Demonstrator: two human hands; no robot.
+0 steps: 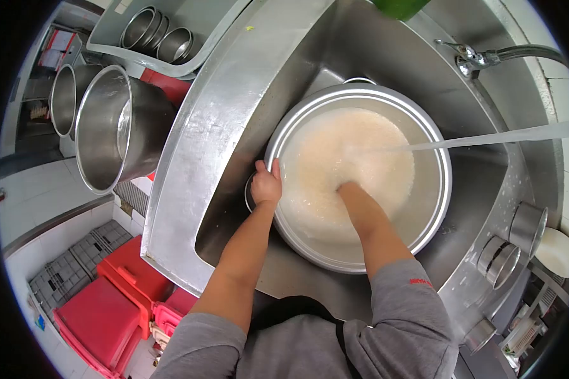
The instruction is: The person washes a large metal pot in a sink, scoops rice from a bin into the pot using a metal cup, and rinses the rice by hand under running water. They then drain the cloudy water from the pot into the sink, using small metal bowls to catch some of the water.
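Note:
A large round metal pot (433, 189) stands in the steel sink, holding cloudy, pale liquid (373, 136) with a beige tint. My left hand (267, 184) grips the pot's left rim, with the thumb over the edge and fingers wrapped round it. My right hand is sunk in the liquid near the middle of the pot; only the wrist and forearm show, so its fingers are hidden. A stream of water (487, 138) runs in from the right and meets the liquid.
A faucet (471, 60) is mounted at the sink's upper right. Steel pots (104, 129) stand at the left, below a grey tub (205, 47) with metal bowls. Small metal containers (499, 262) sit at the right edge. Red bins (101, 319) are at the lower left.

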